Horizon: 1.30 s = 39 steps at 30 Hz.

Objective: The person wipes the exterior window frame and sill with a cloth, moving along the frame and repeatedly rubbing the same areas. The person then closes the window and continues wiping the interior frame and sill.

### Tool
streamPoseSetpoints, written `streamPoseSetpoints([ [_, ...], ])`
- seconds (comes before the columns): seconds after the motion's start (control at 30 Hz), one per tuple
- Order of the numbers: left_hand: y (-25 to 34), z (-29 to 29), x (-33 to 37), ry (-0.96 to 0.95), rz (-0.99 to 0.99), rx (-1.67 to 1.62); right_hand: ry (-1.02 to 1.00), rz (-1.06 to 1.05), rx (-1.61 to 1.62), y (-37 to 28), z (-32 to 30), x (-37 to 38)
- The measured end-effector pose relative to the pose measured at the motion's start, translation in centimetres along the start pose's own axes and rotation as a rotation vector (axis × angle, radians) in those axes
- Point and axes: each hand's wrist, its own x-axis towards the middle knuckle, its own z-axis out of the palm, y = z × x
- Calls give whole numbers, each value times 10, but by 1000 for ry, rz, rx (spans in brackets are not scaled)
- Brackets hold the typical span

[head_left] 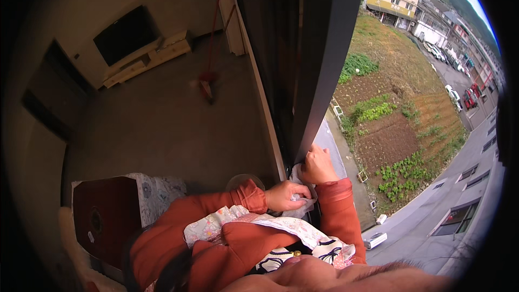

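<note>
A pale, crumpled cloth (304,206) is bunched at the bottom of the dark window frame (323,70). My left hand (285,196) is closed on the cloth, fingers curled into its folds on the room side. Farther forward, my right hand (318,165) is closed against the foot of the frame on the outdoor side. Part of the cloth runs up beside its fingers and seems to be pinched there; its fingertips are partly hidden. Both my sleeves are orange-red, and the left forearm crosses in front of my patterned apron.
Indoors, a dark red box-like table (108,221) with a floral cover stands at the left. A red-handled broom (207,87), a television (127,33) and a low wooden cabinet (148,59) are farther back. Outside lies a steep drop to garden plots (386,135) beside a grey wall (432,227).
</note>
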Motion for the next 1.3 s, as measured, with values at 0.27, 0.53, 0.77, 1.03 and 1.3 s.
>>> streamPoseSetpoints([
  [0.27,1,10,16,53,52,11,142,65,-26,1,-3,-3],
  [0.53,-8,12,19,118,94,23,94,-34,24,24,0,2],
  [0.77,-15,17,21,138,125,-16,-80,117,-161,10,-11,10],
  [1.03,-8,10,14,104,65,-9,-64,112,-52,8,-8,8],
  [1.3,8,-9,16,579,-9,-70,111,173,-77,2,12,-2],
])
